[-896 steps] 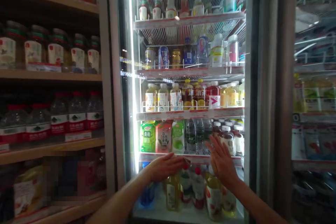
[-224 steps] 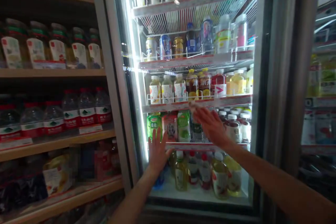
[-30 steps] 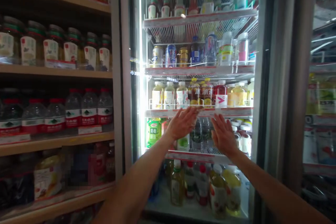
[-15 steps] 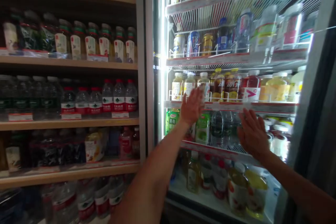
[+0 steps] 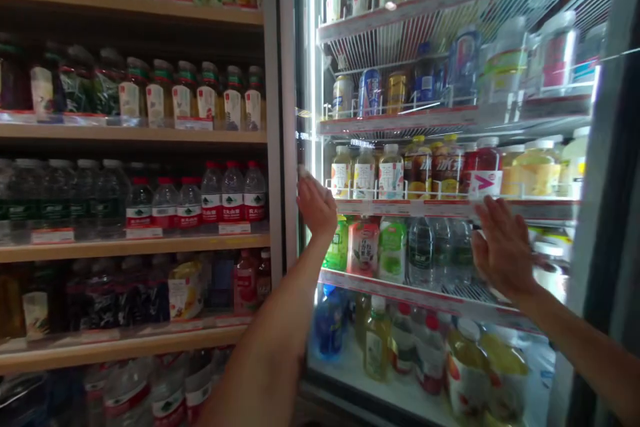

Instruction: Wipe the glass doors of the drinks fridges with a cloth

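Note:
My left hand point(image 5: 317, 207), its fingers stretched out, is raised at the left frame of a lit drinks fridge point(image 5: 286, 113). Nothing is in it, and I cannot tell whether it touches the frame. Also open and empty, my right hand point(image 5: 505, 250) is held up in front of the fridge's middle shelves with its fingers apart. Just above its fingertips stands a red drink bottle with a white label point(image 5: 486, 167). Right of the left hand, pale-labelled bottles point(image 5: 364, 172) stand on one shelf, with a red carton-like drink point(image 5: 363, 247) and a green one point(image 5: 393, 250) below.
Wooden shelves point(image 5: 130, 250) to the left carry several rows of bottles, among them red-capped water bottles point(image 5: 233, 193). Large yellow drink bottles point(image 5: 467, 370) and a blue bottle point(image 5: 330, 323) stand at the fridge's bottom. A dark upright edge point(image 5: 607, 213) bounds the right side.
My left hand has moved left, from in front of the pale-labelled bottles to the fridge's left frame. My right hand has shifted slightly right. The view has tilted up a little.

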### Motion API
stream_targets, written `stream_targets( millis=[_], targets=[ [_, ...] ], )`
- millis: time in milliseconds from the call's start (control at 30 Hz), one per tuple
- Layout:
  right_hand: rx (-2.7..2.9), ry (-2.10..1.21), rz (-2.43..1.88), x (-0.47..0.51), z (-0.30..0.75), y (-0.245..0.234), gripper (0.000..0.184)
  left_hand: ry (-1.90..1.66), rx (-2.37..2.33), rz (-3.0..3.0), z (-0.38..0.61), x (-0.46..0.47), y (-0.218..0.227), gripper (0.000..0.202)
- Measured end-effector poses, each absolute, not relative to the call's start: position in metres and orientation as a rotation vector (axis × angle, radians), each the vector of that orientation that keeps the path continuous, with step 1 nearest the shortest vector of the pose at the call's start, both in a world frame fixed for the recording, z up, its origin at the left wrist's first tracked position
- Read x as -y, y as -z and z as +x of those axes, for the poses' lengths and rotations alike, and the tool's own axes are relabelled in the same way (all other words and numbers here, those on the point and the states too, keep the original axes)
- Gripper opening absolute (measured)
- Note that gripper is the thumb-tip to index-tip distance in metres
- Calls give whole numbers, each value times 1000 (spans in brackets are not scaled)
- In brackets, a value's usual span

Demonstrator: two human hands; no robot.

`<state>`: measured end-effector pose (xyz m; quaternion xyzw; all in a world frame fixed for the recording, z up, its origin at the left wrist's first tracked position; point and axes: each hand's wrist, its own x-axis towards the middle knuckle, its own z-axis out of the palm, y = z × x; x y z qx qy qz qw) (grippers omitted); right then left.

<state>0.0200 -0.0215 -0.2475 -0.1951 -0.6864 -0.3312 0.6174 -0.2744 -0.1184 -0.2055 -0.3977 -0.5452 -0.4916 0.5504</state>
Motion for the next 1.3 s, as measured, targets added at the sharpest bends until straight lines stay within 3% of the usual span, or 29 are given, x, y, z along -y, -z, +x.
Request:
stream_targets(
  millis=[100,233,300,533,733,967,1033,1167,1233,1300],
  targets=[
    [1594,756,-474,18,27,255,55,1242,1321,-858,-261,109,222,64],
    [1564,783,-499,16,24,256,51,676,1041,-1507,-217,96,242,62],
    [1604,785,-484,15,27,256,50,587,997,-1601,-220,99,240,60],
    [1680,710,-524,16,31,259,61,1221,1378,-1037,-239,102,230,65],
    [1695,709,-471,14,33,257,62,506,955,-1684,-197,93,237,58],
    [1703,669,-488,16,32,258,62,1221,1295,-957,-274,116,229,61],
    [1699,665,-504,16,31,258,63,1086,1226,-1112,-260,113,239,62],
    [1718,680,-499,14,32,259,65,460,949,-1716,-239,112,252,56],
    [1720,693,-490,14,32,258,66,492,989,-1697,-256,119,248,52],
    [1702,703,-488,15,31,258,67,781,1144,-1469,-280,127,243,54]
  ],
)
